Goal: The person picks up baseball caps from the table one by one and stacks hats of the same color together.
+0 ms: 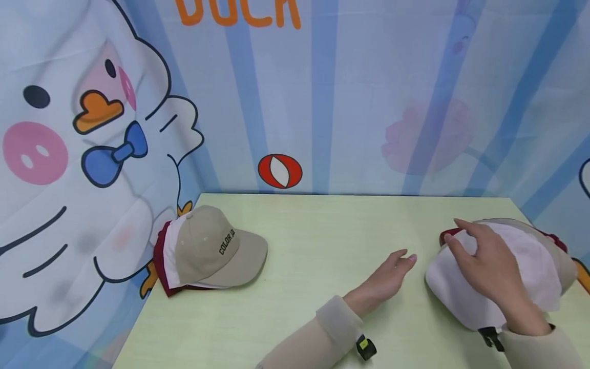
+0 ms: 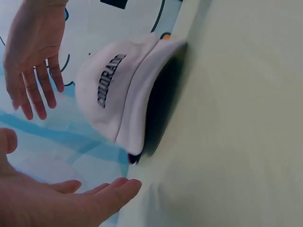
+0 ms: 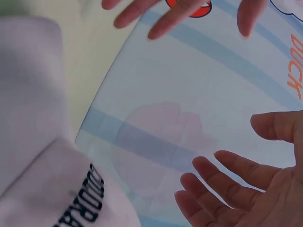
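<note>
At the right of the table lies a stack of baseball caps. A white cap [image 1: 454, 289] with dark lettering is uppermost, its brim toward the front left. Behind it show a beige cap [image 1: 568, 271] and a dark red cap [image 1: 557, 242]. My right hand [image 1: 490, 264] is above the white cap, fingers loosely extended; the right wrist view shows it apart from the cap, holding nothing. My left hand [image 1: 384, 279] is over the table, left of that brim, with its fingers extended and nothing in it.
A second stack stands at the table's left edge: a beige cap [image 1: 203, 251] with dark lettering on top, a white cap [image 1: 170, 253] and a dark red cap [image 1: 159, 259] under it. A printed cartoon backdrop [image 1: 359, 102] rises along the pale green table's [image 1: 304, 246] back and sides.
</note>
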A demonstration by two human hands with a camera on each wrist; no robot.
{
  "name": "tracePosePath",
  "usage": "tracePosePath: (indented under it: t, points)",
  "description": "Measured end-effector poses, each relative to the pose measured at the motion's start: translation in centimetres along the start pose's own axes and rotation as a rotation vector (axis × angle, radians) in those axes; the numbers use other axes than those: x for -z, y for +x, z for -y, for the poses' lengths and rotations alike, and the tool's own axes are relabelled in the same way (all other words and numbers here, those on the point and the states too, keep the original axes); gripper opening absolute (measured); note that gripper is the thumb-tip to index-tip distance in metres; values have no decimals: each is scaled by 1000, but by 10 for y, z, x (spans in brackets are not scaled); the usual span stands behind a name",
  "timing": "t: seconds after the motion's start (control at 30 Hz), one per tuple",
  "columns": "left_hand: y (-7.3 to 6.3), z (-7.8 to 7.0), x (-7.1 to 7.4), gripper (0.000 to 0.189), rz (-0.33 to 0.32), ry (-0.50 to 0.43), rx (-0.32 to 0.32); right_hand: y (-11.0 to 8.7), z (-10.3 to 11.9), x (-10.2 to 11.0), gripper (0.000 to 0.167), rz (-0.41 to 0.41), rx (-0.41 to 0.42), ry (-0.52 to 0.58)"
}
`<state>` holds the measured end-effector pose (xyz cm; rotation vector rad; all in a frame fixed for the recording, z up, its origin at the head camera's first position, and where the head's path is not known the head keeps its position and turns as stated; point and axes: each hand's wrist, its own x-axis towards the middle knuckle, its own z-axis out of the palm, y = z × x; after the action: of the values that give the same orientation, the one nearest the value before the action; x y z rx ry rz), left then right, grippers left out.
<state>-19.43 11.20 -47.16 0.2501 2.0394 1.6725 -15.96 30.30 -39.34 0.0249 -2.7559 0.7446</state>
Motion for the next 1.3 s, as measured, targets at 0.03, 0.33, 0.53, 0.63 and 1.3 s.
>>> tracePosePath:
  t: [0.03,0.33,0.53,0.63,1.3]
  points:
    - [1,2,-4,63,0,-52,5,-1,-2,3,59,1,-12,-7]
    - [7,14,-28,59,44,-374,65,-6,-21,19,54,-164,-141,-126]
    - [12,19,-34,67,87,-545,88,-10,-37,32,52,-240,-302,-171]
    - [13,21,-37,69,94,-595,101,-13,-48,35,54,-246,-350,-133]
    - [11,22,-44,69,182,-710,101,-11,-93,20,68,-148,-589,5]
